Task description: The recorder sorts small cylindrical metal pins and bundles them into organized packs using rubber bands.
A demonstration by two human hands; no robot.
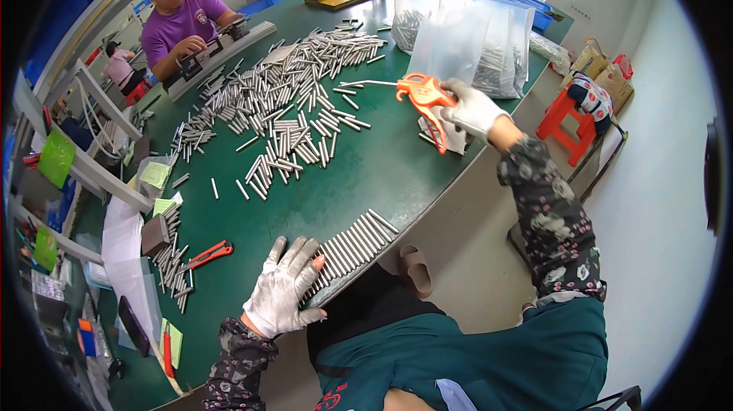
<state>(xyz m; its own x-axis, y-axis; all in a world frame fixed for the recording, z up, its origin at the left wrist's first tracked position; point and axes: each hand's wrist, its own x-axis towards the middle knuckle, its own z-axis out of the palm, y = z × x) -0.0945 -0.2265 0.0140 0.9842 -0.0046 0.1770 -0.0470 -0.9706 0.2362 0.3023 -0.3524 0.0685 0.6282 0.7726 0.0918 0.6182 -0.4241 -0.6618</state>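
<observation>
My left hand (289, 289), in a white work glove with some bare fingertips, lies with its fingers stretched out at the left end of a row of metal pins (353, 245). The pins lie side by side along the near table edge, and the hand covers some at that end. Out to the right, my gloved right hand (473, 109) is closed round the grip of an orange air blow gun (424, 93). Its thin metal nozzle points left, toward the big pile of loose metal pins (286, 79). Beneath the gun, a pale piece (452, 136) is partly hidden.
Clear plastic bags of pins (500, 60) stand at the table's far right. A red utility knife (210, 254) and a dark block (155, 235) lie left among more pins. Across the green table (374, 170) sits a person in purple (183, 18). A red stool (565, 128) stands right.
</observation>
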